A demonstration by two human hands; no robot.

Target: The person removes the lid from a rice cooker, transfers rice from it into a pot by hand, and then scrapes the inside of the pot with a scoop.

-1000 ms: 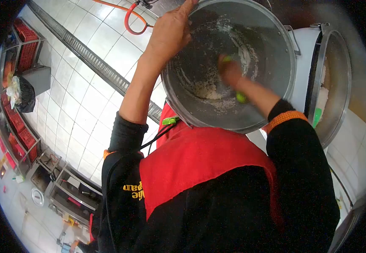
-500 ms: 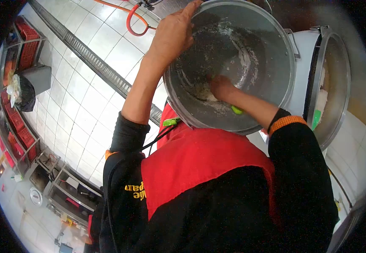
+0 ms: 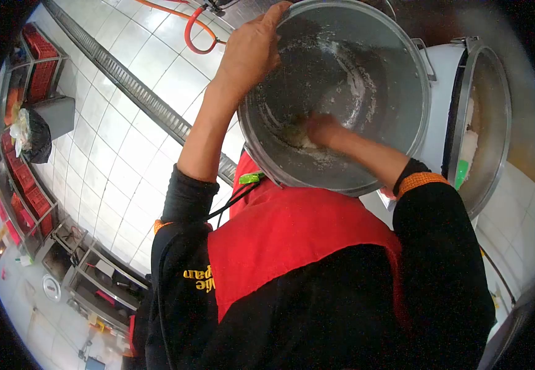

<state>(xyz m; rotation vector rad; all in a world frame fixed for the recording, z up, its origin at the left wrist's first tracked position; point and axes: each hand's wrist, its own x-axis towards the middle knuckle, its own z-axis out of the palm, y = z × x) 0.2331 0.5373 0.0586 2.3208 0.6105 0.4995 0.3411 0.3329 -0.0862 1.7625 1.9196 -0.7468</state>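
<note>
A big, deep metal pot (image 3: 397, 117) is tilted towards me, its inner wall streaked with white powdery residue (image 3: 357, 83). On its upper-left rim my left hand (image 3: 252, 52) is closed, fingers hooked over the edge. My right hand (image 3: 326, 131) is a blurred fist down inside the pot, close to a patch of pale residue (image 3: 295, 135). A bright green handle end showed by its heel half a second ago; now the wrist hides it, and the tool's working end cannot be made out.
Right of the pot stands a second metal-rimmed container (image 3: 500, 154) with white material and a green-handled tool (image 3: 461, 174) inside. A floor drain grate (image 3: 119, 71) crosses the white tiles at left. Shelves with red crates (image 3: 42, 71) and a black bag (image 3: 33, 135) line the far left.
My right hand has shifted slightly inside the pot and blurred, and the green handle end has gone from sight. The left hand stays on the rim; the pot has barely moved.
</note>
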